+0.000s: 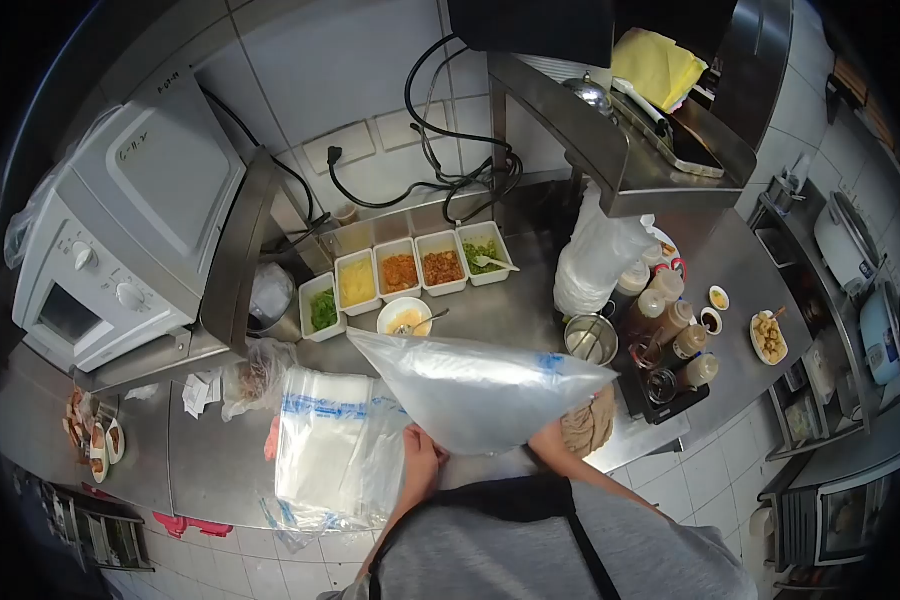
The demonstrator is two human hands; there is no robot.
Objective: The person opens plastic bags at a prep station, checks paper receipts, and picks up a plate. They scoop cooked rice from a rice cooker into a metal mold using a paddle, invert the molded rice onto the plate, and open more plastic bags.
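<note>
A clear plastic bag [480, 395] with blue print is spread out in the air over the counter's front edge. Curled fingers of my left hand [422, 458] close at its lower left edge. My right hand [548, 438] reaches up behind the bag's lower right part, and its fingers are hidden by the plastic. To the left lies a stack of flat plastic bags [330, 440] with a blue printed band. Behind the raised bag sits a small white bowl [388, 322] with a spoon in it. A crumpled brown cloth [588, 425] is close to my right hand.
White tubs [397, 268] of chopped fillings line the back of the counter. On the right, a black tray [670, 405] carries several sauce bottles, beside a metal cup [590, 342]. A microwave [130, 230] stands at left; a steel shelf [660, 190] overhangs the right.
</note>
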